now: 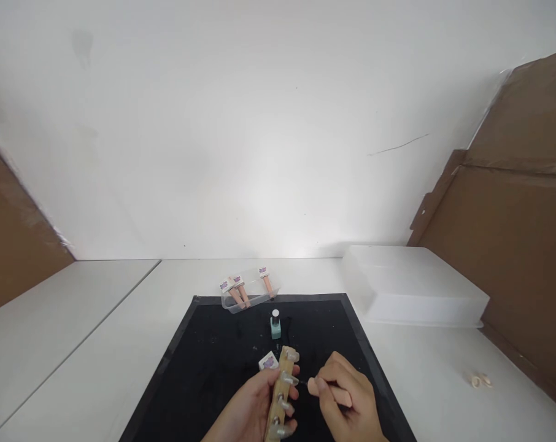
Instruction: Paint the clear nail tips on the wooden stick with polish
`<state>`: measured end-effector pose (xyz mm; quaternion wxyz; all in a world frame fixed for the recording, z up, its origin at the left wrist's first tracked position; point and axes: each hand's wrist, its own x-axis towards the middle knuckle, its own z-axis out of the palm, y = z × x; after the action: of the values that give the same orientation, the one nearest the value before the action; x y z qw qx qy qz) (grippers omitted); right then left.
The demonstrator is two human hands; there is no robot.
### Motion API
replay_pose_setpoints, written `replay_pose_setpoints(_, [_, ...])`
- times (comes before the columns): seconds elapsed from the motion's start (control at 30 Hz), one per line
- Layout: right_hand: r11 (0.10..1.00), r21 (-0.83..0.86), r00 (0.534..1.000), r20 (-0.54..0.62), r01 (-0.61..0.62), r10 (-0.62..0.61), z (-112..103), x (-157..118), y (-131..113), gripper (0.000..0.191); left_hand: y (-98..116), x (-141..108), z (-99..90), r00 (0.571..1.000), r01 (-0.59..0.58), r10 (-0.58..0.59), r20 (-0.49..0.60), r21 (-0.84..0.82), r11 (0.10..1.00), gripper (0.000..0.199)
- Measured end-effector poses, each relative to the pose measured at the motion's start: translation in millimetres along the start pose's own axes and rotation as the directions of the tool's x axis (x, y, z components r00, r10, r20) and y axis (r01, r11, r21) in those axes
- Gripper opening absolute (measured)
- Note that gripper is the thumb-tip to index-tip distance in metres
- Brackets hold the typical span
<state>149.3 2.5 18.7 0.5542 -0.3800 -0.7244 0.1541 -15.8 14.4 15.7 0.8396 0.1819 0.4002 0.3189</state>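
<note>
My left hand [256, 402] is closed round a wooden strip [277, 399] that carries several glossy, pale false nails [288, 379] pointing right. To its right, my right hand [347, 399] pinches a nail polish brush [326, 390] by its pink cap. The dark brush end points left, close to the second nail from the far end; whether it touches cannot be told. A white square bottle [268, 361] with a purple label stands just behind my left hand, partly hidden. Beyond it is a small teal bottle [275, 327] with a white top.
A black mat [213, 344] lies under the hands on a white table [135, 319]. At its far edge, a clear plastic tray [254, 300] holds several pink-capped bottles [239, 288]. A white box [416, 288] stands back right, with small beige rings [478, 380] nearer. Cardboard [512, 245] borders the right side.
</note>
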Motion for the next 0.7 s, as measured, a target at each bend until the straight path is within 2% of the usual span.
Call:
replay_pose_setpoints(0.13, [0.986,0.097,0.990,-0.009,-0.138,0.140,-2.0,2.3,-2.5,0.024,0.3,-1.2,1.3,1.000,0.017,-0.017,-0.006,0.013,1.000,0.036])
replay_pose_setpoints(0.27, [0.943,0.209,0.965,0.081,-0.260,0.248,0.5,4.0,-0.4,0.027,0.0,-1.9,3.3,0.999,0.011,-0.010,-0.032,0.012,1.000,0.034])
replay_pose_setpoints(0.5, [0.838,0.392,0.924,0.187,-0.381,0.333,7.6,0.5,8.0,0.027,-0.2,-4.1,6.6,0.999,0.002,-0.002,-0.039,0.004,1.000,0.030])
replay_pose_setpoints(0.7, [0.791,0.388,0.881,0.218,-0.473,0.419,9.6,1.5,9.0,0.030,-0.4,-2.7,4.4,0.999,0.014,-0.014,-0.030,-0.003,1.000,0.028])
